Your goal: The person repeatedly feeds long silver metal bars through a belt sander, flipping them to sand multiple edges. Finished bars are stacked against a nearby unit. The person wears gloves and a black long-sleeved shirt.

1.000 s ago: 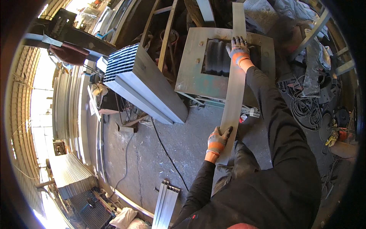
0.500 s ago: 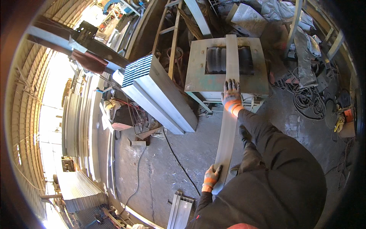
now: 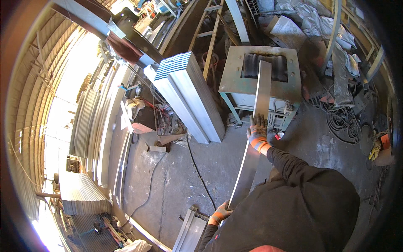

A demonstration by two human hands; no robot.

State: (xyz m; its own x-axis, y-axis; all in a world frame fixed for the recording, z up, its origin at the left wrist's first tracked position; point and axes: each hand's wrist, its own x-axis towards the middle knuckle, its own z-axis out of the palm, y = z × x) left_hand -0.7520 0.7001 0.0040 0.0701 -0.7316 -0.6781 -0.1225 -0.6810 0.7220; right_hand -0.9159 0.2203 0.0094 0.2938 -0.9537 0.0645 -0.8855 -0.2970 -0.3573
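A long flat metal profile (image 3: 247, 166) runs from close to my body up to a pale green metal machine (image 3: 236, 82). Its far end lies over the machine's top opening, where a dark ribbed roller (image 3: 253, 67) shows. With gloved fingers wrapped round the near end, my left hand (image 3: 221, 213) holds the profile. Partway along, just in front of the machine, my right hand (image 3: 257, 133) lies on its upper face, fingers stretched out. Both gloves are grey and orange. The underside of the profile is hidden.
Left of the machine stands a tall stack of metal profiles (image 3: 191, 98). A smaller profile bundle (image 3: 191, 231) lies near my left arm. A dark cable (image 3: 195, 164) crosses the floor, coiled hoses (image 3: 342, 124) lie at right, and corrugated sheets (image 3: 82, 189) are at left.
The profile has been drawn back toward me, its far end now within the machine's opening instead of beyond it. Both hands have moved nearer my body, and the profile looks tipped on its length.
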